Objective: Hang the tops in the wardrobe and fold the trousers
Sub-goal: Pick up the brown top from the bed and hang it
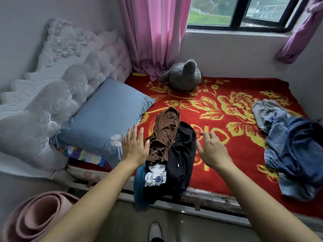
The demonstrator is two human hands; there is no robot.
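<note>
Red floral-blanketed bed (pixel 227 81) carried a heap of crumpled brown, black and white tops (pixel 167 151) at its near edge, flanked by left hand (pixel 135 147) and right hand (pixel 212 151), both empty with fingers spread, apparently poised to gather it.

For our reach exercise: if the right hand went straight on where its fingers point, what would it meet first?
Probably the black top: the right hand angles toward its upper edge. Depth is unclear; it might meet the red blanket instead.
</note>
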